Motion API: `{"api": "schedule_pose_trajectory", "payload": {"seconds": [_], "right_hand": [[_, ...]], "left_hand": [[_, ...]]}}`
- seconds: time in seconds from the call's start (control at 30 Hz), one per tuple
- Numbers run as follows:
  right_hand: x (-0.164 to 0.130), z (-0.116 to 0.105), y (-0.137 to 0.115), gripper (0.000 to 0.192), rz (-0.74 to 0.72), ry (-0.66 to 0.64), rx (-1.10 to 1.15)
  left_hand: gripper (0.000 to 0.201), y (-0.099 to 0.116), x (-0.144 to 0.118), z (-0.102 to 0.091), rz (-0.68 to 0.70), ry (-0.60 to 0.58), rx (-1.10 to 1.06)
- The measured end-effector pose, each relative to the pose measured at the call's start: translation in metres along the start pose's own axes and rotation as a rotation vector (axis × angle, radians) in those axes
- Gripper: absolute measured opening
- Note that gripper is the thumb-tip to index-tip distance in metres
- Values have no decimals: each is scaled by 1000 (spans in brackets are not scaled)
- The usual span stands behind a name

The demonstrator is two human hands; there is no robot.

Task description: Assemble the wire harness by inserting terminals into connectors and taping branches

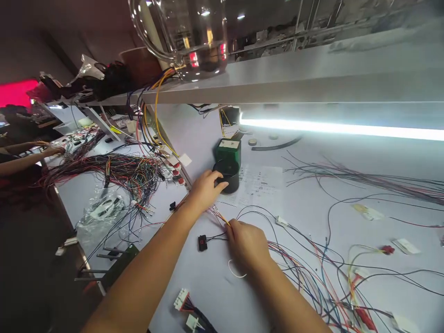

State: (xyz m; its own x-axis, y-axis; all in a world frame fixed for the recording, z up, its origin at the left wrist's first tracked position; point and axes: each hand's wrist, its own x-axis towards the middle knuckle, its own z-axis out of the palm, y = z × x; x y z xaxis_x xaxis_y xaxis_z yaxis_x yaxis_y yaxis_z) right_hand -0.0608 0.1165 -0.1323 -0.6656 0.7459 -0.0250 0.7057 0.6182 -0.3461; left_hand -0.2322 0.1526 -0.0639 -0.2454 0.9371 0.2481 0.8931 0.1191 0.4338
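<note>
White workbench (215, 282) filled most of the view, tilted in frame, with a grey shelf (312, 78) overhead and a lit strip light (340, 128) under it. A glass jug (183, 32) stood on the shelf edge. Big tangle of multicoloured wires (121, 171) lay across the bench at left; loose wires (347, 185) fanned across the right side. A printed sheet (260, 182) lay flat near centre, just beside the black roll. A co-worker's hands (52, 150) were at the far left, apart from the wearer's. A clear plastic bag (100, 210) sat below the left tangle.

Left hand (204, 189) reached forward, fingers curled round the rim of a black tape roll (229, 175), gripping it; the roll stood on the bench just in front of a green box (228, 150), touching or nearly so. Right hand (248, 243) rested on the bench nearer the camera, fingers pinched shut on a thin bundle of wires (218, 215) running up-left toward the left wrist. A small black connector (202, 242) lay just left of the right hand, joined by dark leads. A white connector (181, 299) with wires lay at bottom edge. Small red connector (387, 249) sat well to the right.
</note>
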Motion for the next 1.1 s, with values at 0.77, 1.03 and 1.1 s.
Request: {"api": "schedule_pose_trajectory", "payload": {"seconds": [0.77,1.03,1.1], "right_hand": [[4,-3,7,40,161,-44,145],[-1,-20,8,42,126,93,480],[1,-40,0,43,92,119,535]], "left_hand": [[42,-28,-143,-6,-280,-193,-133],[34,-31,-139,10,-396,-74,-583],[34,-34,-123,5,-426,-43,-786]]}}
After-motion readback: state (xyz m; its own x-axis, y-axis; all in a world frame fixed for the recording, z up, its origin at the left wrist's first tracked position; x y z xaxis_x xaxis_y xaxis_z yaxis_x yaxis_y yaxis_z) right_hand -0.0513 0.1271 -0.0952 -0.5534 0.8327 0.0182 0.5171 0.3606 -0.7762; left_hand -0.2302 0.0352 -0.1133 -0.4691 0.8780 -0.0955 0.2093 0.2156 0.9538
